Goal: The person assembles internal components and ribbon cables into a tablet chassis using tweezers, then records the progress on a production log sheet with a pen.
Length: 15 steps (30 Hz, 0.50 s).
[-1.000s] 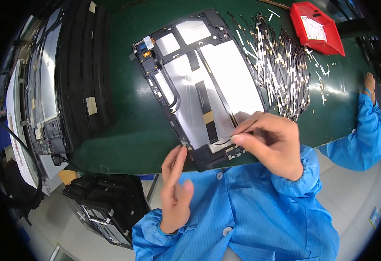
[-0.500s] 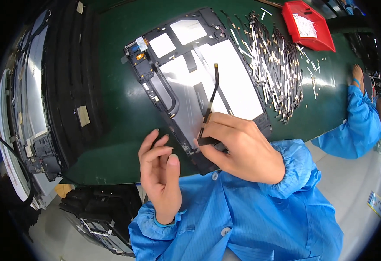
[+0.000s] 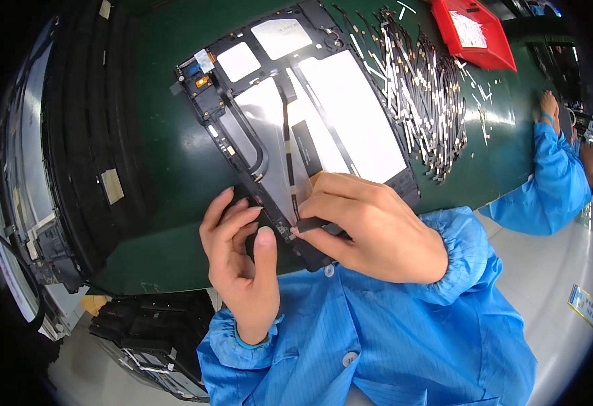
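Looks partway along, judging by one slim flex cable (image 3: 287, 145) in hand, lying over the back of the black-framed display panel (image 3: 371, 122) — attached or loose at its upper end, impossible to say. Has a big heap of similar cables (image 3: 421, 101) just right of the panel, suggesting many handled or waiting. Pinches a dark flat tool (image 3: 312, 224), perhaps tweezers, and apparently the cable's lower end in the closed fingers of the right hand (image 3: 377, 220). Holds the left hand (image 3: 246, 260) half curled near the panel's lower-left edge, fingers parted — gripping nothing visible. Works on a green surface (image 3: 175, 149), with stacked panels (image 3: 124, 135) at left, a red tray (image 3: 503, 57) of white strips beyond the heap, and a co-worker's blue sleeve (image 3: 533, 203) far right.
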Tool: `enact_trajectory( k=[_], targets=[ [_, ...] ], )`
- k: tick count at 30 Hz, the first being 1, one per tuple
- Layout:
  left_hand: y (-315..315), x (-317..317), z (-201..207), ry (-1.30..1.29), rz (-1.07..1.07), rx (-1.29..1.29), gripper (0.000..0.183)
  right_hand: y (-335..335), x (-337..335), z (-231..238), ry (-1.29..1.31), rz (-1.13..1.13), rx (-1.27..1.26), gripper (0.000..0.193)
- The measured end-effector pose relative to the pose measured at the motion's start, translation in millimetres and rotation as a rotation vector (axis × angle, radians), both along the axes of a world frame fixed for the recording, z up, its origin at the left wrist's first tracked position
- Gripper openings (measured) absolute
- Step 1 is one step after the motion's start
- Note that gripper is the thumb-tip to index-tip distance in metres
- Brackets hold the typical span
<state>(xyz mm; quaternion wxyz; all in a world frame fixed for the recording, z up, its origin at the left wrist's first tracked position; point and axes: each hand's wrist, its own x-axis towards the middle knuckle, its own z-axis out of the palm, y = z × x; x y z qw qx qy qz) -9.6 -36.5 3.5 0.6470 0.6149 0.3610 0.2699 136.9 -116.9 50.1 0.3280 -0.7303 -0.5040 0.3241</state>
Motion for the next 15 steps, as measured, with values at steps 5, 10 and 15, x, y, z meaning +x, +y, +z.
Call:
enact_trajectory(
  k=[5, 10, 15],
  targets=[
    [-1, 1, 2, -0.059, -0.007, 0.032, 0.018, 0, -5, -1, -0.057, 0.012, 0.040, 0.009],
    [-2, 0, -2, -0.008, -0.026, 0.069, 0.013, 2, -8, -1, -0.102, -0.008, 0.007, 0.010],
    [-6, 0, -2, 0.017, -0.018, 0.125, 0.015, 2, -12, -4, -0.107, -0.039, 0.039, 0.009]
  ],
)
